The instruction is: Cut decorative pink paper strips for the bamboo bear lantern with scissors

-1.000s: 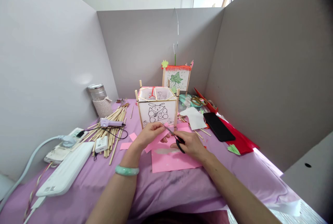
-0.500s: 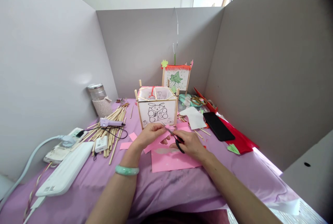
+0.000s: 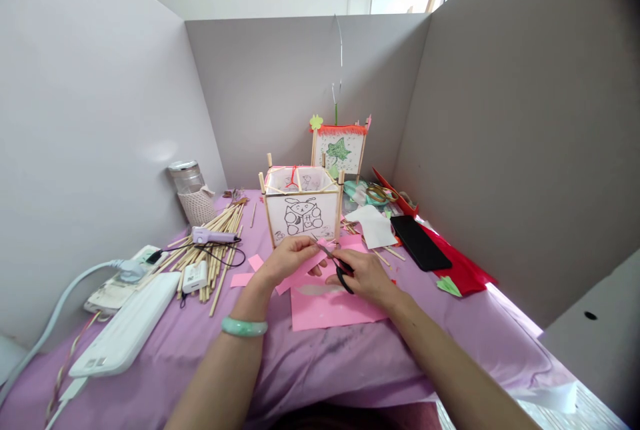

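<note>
**Scissors advanced into pink strip**

Pushed the small black-handled scissors (image 3: pixel 336 263) slightly further left into the narrow pink paper strip (image 3: pixel 304 267). Drew the right hand (image 3: pixel 364 277) nearer the left hand (image 3: pixel 290 258), closing the gap. Raised the strip's far end slightly.

A narrow pink paper strip (image 3: pixel 304 267) sits just below the middle of the frame, raised off the surface and slanting up to the right, pinched at its left part. Small black-handled scissors (image 3: pixel 338 269) meet its upper right end, blades pointing up-left and handles lower right. A larger pink sheet (image 3: pixel 327 307) lies flat beneath them.
</note>
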Demonstrator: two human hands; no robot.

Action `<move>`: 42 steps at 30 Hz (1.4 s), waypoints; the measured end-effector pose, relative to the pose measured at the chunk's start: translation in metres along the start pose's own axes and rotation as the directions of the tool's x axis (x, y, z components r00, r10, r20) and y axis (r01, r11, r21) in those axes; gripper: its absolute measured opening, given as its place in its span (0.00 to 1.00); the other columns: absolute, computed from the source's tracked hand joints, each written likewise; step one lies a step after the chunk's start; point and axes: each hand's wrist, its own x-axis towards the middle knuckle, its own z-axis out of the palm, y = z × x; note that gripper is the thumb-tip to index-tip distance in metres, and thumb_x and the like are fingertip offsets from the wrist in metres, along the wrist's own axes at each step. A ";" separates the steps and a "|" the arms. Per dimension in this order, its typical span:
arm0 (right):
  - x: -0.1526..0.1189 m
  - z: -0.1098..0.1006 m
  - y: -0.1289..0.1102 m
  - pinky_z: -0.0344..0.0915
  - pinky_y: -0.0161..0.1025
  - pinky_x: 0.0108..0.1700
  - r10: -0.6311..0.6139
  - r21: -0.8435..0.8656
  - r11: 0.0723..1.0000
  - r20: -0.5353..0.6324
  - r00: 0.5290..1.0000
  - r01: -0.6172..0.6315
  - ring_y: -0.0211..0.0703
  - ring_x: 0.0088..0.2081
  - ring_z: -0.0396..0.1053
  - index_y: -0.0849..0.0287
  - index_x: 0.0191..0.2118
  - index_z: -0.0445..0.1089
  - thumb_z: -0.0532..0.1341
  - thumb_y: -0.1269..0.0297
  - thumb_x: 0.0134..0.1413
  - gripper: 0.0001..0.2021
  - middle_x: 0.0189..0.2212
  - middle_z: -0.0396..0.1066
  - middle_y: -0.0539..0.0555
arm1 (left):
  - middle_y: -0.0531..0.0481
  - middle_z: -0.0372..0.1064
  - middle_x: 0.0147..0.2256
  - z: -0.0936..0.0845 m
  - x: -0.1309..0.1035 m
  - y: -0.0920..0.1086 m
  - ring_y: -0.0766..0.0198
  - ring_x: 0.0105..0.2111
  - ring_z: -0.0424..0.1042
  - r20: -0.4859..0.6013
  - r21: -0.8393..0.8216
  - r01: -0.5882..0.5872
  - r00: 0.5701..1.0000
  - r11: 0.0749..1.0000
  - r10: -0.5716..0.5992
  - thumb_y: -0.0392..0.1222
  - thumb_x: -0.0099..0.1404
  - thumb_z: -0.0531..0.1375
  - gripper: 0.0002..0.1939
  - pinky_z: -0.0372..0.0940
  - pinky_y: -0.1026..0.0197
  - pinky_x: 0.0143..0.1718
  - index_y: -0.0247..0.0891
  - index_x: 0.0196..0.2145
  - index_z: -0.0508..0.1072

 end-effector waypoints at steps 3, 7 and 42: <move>0.000 -0.001 0.000 0.54 0.32 0.29 0.002 -0.001 1.000 -0.003 1.000 -0.002 0.37 0.27 0.64 0.58 0.46 0.68 0.62 0.47 0.49 0.23 0.27 0.69 0.51 | 0.45 0.72 0.28 0.000 0.000 0.000 0.64 0.24 0.71 -0.033 -0.012 -0.008 0.999 1.000 0.007 0.50 0.59 0.58 0.15 0.67 0.60 0.31 0.33 0.31 0.71; -0.001 -0.001 0.001 0.54 0.32 0.29 -0.002 -0.003 1.000 -0.003 1.000 0.002 0.37 0.27 0.64 0.58 0.45 0.68 0.61 0.46 0.48 0.23 0.27 0.69 0.50 | 0.44 0.73 0.29 -0.002 0.002 -0.001 0.64 0.25 0.71 -0.070 -0.011 -0.001 0.998 1.000 0.001 0.49 0.60 0.58 0.14 0.66 0.62 0.31 0.33 0.33 0.70; -0.002 0.002 0.004 0.54 0.31 0.28 -0.022 -0.004 1.000 -0.020 1.000 0.022 0.35 0.25 0.63 0.58 0.45 0.69 0.61 0.48 0.50 0.22 0.25 0.69 0.49 | 0.44 0.73 0.27 -0.001 0.001 0.000 0.63 0.25 0.72 -0.055 0.008 -0.011 0.998 1.000 0.011 0.50 0.61 0.57 0.15 0.67 0.61 0.31 0.32 0.31 0.70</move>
